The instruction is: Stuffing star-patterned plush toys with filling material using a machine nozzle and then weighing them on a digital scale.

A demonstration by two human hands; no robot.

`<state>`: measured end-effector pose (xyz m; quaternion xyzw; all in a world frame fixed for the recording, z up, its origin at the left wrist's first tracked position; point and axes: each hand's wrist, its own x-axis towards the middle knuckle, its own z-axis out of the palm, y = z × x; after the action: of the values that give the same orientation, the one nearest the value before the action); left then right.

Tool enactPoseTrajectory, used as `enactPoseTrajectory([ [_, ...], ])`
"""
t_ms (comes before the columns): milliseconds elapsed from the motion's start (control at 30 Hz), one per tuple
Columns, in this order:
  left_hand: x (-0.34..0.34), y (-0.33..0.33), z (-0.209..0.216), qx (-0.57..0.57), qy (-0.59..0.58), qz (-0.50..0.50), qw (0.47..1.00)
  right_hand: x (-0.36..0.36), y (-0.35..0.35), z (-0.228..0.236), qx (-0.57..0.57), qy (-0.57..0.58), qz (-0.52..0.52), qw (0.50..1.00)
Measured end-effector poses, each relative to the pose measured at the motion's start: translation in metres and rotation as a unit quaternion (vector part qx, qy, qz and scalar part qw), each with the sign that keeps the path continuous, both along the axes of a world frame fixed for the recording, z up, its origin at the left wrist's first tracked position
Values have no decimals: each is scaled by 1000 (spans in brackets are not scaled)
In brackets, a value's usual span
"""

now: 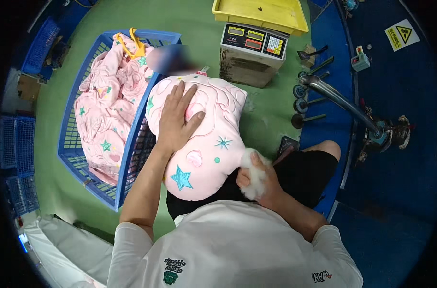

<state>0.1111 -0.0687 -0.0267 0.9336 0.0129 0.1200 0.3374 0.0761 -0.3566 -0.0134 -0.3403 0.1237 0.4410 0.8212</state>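
Note:
Across my lap lies a plump pink plush cushion (209, 125) with embroidered lines, a shiny blue star, a pink heart and small green marks. My left hand (177, 120) rests flat on its upper part, fingers spread. At the cushion's right edge, my right hand (260, 180) is closed around a tuft of white stuffing (253, 188). The tuft touches the pink cloth there; whether an opening lies beneath it is hidden.
To the left stands a blue plastic basket (120, 192) heaped with limp pink plush covers (108, 110). Ahead is a digital scale (253, 41) bearing a yellow tray (261, 12). A metal tube (341, 101) juts out from a blue machine wall on the right.

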Motion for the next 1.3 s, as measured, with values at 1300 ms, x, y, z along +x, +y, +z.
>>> enactPoseTrajectory([
  [1300,-10,15,3,-51,39,44,997,66,38,-33,-327,-654,314,605],
])
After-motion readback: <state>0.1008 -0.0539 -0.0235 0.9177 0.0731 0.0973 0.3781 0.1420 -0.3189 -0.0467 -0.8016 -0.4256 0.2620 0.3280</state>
